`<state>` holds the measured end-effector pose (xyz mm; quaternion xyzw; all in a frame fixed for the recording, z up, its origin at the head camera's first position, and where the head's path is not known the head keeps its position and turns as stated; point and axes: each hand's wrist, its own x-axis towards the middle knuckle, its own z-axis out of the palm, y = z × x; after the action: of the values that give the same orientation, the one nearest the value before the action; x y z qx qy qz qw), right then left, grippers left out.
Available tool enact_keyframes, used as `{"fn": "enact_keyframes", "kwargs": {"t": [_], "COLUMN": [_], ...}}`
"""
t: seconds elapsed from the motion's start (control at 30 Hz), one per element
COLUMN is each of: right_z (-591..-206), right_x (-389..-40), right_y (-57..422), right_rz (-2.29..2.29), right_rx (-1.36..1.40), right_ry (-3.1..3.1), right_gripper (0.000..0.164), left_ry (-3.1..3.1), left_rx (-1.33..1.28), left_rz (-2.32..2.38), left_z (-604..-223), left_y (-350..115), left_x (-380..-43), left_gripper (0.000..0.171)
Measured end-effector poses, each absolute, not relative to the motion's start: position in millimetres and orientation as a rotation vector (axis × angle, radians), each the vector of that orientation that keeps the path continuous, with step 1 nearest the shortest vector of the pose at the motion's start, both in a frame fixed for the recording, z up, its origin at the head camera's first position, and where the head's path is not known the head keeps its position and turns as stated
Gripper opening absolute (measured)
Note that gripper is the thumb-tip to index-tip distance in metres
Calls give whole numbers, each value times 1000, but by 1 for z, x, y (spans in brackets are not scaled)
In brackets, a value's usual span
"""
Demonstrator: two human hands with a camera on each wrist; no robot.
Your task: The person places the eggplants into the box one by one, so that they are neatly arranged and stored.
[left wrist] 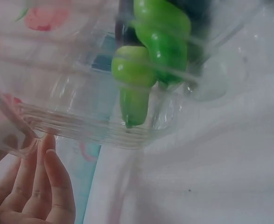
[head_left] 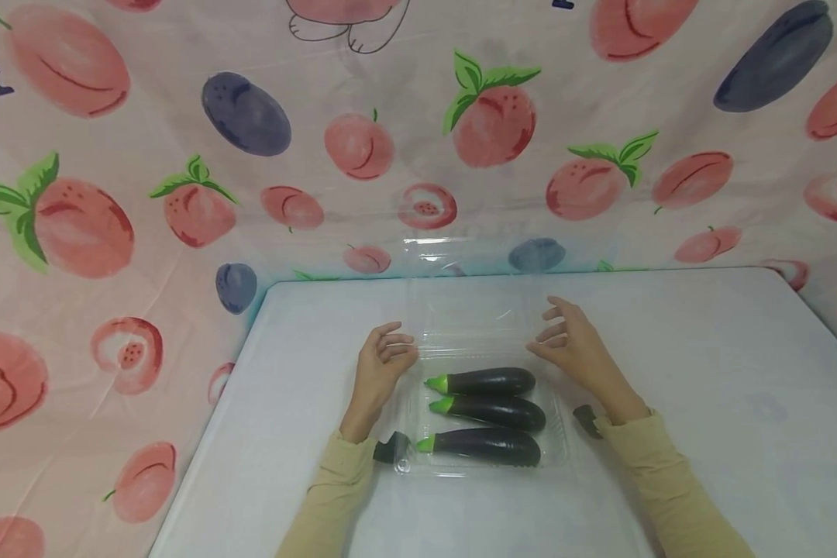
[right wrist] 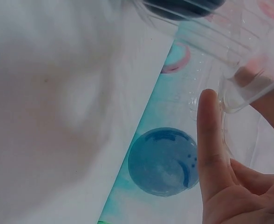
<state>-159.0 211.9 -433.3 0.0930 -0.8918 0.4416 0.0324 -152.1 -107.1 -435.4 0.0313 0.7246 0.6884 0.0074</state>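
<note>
We find a white tabletop (head_left: 704,372) backed by a fruit-printed pink cloth (head_left: 77,232). On it stands a clear plastic clamshell container (head_left: 554,453), its transparent hinged lid (head_left: 460,302) standing open behind it. The tray holds three dark purple aubergines with green stalk caps (head_left: 491,411), lying side by side, stalks toward the person's left.

The left hand (head_left: 382,366) sits at the lid's left edge, fingers loosely bent; the left wrist view shows its fingertips (left wrist: 48,144) at the ribbed plastic rim, gripping nothing that we can see. The right hand (head_left: 575,349) is spread at the lid's right edge, fingers relaxed, one fingertip (right wrist: 208,100) at the corner of the lid, and holds nothing.

Risks, in our judgement: the thin lid could buckle or spring open if pressed unevenly; the light tray could slide on the smooth top; a protruding stalk (left wrist: 134,93) near the wall could catch the rim.
</note>
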Motion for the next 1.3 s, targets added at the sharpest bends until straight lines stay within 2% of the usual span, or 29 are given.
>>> {"fn": "enact_keyframes", "kwargs": {"t": [0.37,0.73,1.3], "right_z": [-434,-435,-436], "right_x": [-158,-158,-157], "right_y": [216,223,227], "right_rz": [1412,1596,1629], "right_rx": [316,256,332], "right_ry": [-2702,-2713,-2671], "right_gripper": [79,62,44], "left_ry": [2271,2285,2281], "left_rx": [125,197,212], "left_rz": [2177,2189,2245], "left_z": [-466,-468,-469], "left_y": [-111,-112,-113], "left_x": [-166,-165,-164], "left_gripper": [50,44,36]}}
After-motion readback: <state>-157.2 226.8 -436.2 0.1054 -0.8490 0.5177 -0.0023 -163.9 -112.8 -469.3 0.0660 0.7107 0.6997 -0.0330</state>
